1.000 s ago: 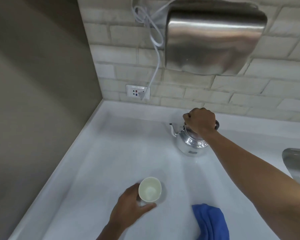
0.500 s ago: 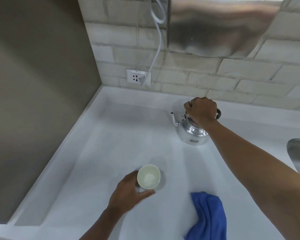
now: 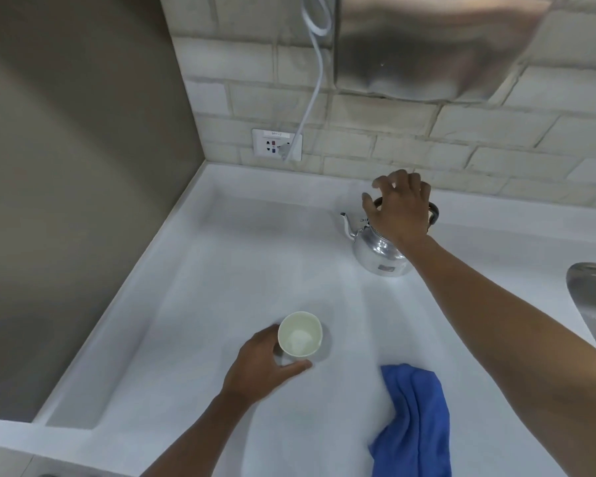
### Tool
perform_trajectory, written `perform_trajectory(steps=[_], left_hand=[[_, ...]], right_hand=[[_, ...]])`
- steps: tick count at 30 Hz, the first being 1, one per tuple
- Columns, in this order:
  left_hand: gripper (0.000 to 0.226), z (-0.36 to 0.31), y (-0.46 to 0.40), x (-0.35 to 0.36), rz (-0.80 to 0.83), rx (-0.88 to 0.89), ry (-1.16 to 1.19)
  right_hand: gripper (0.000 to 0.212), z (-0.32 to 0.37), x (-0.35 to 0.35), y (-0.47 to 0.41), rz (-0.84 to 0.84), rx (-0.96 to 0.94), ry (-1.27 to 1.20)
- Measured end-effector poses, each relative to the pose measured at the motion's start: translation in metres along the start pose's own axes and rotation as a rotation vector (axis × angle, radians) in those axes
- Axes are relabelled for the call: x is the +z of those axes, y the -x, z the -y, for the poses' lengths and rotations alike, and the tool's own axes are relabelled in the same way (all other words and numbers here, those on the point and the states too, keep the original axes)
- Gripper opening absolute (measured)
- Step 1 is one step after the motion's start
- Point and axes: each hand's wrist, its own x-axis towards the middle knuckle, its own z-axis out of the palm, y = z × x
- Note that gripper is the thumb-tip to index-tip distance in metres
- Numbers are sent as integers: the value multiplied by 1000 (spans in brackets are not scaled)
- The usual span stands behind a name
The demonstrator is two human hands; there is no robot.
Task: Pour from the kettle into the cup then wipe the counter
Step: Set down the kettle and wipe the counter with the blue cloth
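Where the white counter point(image 3: 221, 270) meets the tiled back wall, a small metal kettle point(image 3: 375, 251) stands upright, spout pointing left toward the corner, black handle arched over the lid. Right hand point(image 3: 398, 211) hovers above that handle: fingers spread and loosely bent, thumb out to the left, nothing grasped; whether the palm touches the handle cannot be told, as the hand hides it. Left hand point(image 3: 258, 366) sits at the near part of the counter, thumb and fingers curled round the lower wall of a pale paper cup point(image 3: 300, 333), which stands upright with some clear liquid at its bottom. Kettle and cup are well apart. Blue cloth point(image 3: 415, 418) lies crumpled near the cup's right, touched by neither hand. Steel sink point(image 3: 592, 297) edge at far right.
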Motion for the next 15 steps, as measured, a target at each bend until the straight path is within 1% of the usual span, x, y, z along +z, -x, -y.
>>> perform_trajectory(steps=[2, 3, 6, 8, 10, 15], left_hand=[[60, 2, 0, 0, -4, 9, -7], [59, 3, 0, 1, -7, 13, -10], [56, 3, 2, 0, -15, 26, -21], [53, 2, 3, -1, -12, 36, -24], [50, 2, 4, -1, -3, 42, -20], [52, 9, 7, -2, 7, 82, 2]], right_hand=[[30, 4, -6, 10, -97, -23, -115], [30, 7, -11, 15, -114, -18, -169], [28, 23, -30, 40, -128, 30, -274], [26, 31, -41, 65, -134, 10, -353], [23, 41, -49, 95, -124, 1, -423], [29, 67, -68, 175, -2, 160, -471]])
